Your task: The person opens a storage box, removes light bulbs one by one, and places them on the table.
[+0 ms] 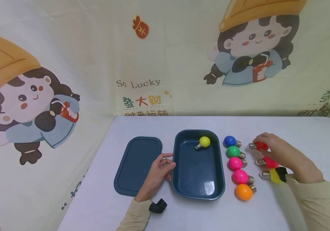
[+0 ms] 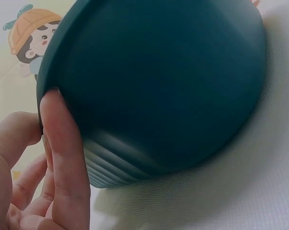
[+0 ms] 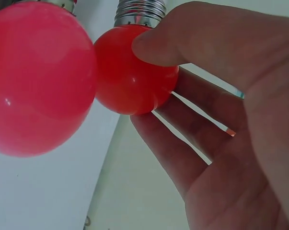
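My left hand [image 1: 159, 170] pinches the left rim of a dark blue rectangular box [image 1: 195, 196], also close up in the left wrist view. A yellow light bulb [image 1: 205, 141] lies inside at the box's far right. At the right, my right hand [image 1: 277, 149] holds a red light bulb [image 3: 134, 76] between thumb and fingers, its metal screw base pointing left in the head view. Beside it lies a pinkish-red bulb [image 3: 39, 81]. Nearer me is another yellow bulb [image 1: 275, 175], partly hidden by the black device on my right wrist.
Right of the box runs a column of bulbs: blue [image 1: 229, 141], green [image 1: 233, 151], two pink [image 1: 235, 163] and orange [image 1: 244, 192]. A flat dark blue lid [image 1: 137, 160] lies left of the box on the white table [image 1: 95, 205]. A printed cloth [image 1: 182, 64] hangs behind.
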The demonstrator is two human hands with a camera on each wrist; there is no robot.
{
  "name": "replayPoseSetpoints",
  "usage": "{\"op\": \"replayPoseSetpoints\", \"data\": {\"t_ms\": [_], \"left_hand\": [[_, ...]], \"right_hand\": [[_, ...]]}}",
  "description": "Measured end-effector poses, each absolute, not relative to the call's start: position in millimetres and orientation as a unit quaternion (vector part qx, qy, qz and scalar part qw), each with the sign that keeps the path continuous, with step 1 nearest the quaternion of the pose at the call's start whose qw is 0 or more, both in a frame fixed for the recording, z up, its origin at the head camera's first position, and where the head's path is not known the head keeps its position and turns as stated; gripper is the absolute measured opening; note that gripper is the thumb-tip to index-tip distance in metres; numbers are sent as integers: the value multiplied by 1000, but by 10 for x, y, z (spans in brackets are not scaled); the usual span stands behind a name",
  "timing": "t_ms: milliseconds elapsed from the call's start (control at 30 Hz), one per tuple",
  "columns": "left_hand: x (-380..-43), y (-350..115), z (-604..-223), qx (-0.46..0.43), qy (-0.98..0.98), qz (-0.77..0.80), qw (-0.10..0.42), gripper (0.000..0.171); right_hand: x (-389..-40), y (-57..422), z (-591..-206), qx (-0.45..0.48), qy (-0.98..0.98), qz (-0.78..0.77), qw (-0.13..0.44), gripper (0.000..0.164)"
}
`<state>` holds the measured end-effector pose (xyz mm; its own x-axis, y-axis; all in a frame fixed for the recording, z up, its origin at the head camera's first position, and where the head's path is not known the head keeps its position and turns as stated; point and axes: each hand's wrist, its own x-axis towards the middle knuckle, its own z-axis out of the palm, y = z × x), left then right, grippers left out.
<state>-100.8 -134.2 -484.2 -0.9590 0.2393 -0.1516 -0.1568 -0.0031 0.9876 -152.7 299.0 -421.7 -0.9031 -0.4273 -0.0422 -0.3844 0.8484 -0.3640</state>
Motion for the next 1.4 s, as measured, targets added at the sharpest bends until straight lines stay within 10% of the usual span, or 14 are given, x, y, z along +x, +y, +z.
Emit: {"op": "replayPoseSetpoints", "data": {"t_ms": [1400], "left_hand": [[-989, -1324, -4824, 27, 697, 703, 137, 49]], "right_hand": [[-1573, 3047, -4284, -171, 962, -179, 117, 30]]}}
